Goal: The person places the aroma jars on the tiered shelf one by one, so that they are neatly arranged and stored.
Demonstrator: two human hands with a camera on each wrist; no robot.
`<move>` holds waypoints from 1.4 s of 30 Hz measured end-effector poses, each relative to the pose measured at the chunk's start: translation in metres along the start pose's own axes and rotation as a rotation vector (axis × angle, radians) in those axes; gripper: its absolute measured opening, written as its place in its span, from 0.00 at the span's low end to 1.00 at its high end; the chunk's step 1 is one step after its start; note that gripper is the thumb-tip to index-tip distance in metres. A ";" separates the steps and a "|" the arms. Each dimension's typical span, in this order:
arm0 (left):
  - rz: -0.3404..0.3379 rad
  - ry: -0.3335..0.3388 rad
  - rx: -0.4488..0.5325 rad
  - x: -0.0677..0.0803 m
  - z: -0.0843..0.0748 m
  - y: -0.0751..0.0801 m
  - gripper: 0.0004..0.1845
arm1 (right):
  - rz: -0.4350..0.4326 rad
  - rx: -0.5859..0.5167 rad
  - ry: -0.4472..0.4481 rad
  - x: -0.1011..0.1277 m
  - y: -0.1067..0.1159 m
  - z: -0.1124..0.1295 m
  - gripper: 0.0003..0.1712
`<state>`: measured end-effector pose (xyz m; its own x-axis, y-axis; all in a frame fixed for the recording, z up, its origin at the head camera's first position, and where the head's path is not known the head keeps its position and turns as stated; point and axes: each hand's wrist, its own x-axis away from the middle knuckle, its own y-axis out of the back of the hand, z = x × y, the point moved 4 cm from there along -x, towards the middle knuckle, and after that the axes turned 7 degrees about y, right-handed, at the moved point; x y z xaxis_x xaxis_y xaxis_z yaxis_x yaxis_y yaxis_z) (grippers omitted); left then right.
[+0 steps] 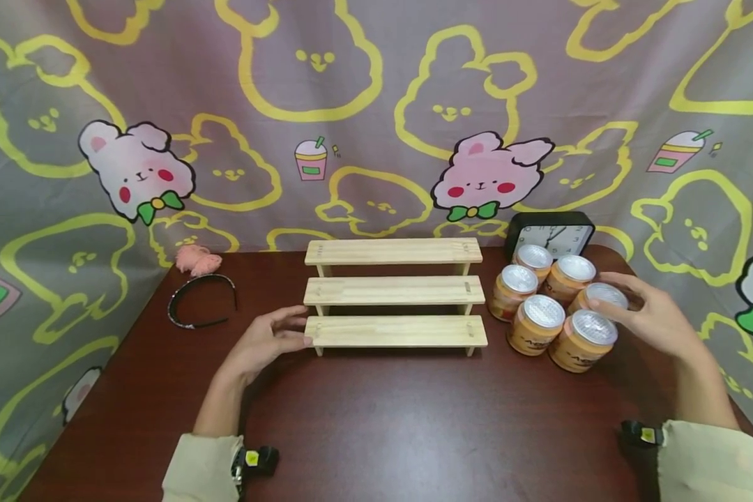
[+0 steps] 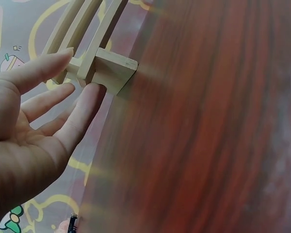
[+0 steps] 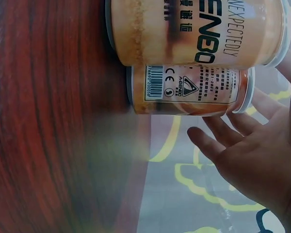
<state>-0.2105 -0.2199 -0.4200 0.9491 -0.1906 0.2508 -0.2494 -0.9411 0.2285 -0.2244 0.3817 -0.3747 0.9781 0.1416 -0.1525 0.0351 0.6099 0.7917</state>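
The right hand [image 1: 649,317] has its fingers spread and relaxed; it grips nothing. It hovers at the outer side of a cluster of orange cans [image 1: 555,307], and its fingertips are very near the can with a barcode label [image 3: 189,91], but the wrist view shows a small gap, so I judge it is not touching. Six cans stand upright and packed close, several touching each other, just beside the right end of the wooden step shelf [image 1: 394,293]. Behind the cans is a black clock [image 1: 549,233].

The left hand [image 1: 263,341] is also released, fingers straight. One fingertip [image 2: 89,94] rests against the leg at the near end of the shelf, at its lowest step.

The risk, I think, comes from how tightly the cans are packed. If the right hand closes on one can, the knuckles may push its neighbours, and one could tip or roll on the table [image 1: 376,425]. A can could also knock the clock. If the left hand pushes too much, the light shelf may slide towards the cans.

Far from both hands, beyond the left hand, lie a black headband [image 1: 202,300] and a pink fluffy thing [image 1: 197,259].
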 end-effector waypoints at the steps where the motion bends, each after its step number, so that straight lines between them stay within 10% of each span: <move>1: -0.001 0.002 0.004 0.000 0.000 0.000 0.38 | -0.001 0.004 -0.004 0.000 0.001 -0.001 0.41; 42: 0.026 0.005 0.159 -0.002 0.012 -0.002 0.33 | -0.096 -0.098 -0.002 0.010 0.003 -0.021 0.37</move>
<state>-0.2098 -0.2209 -0.4322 0.9415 -0.2147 0.2598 -0.2401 -0.9682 0.0699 -0.2192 0.4012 -0.3861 0.9717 0.0775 -0.2232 0.1082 0.6937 0.7121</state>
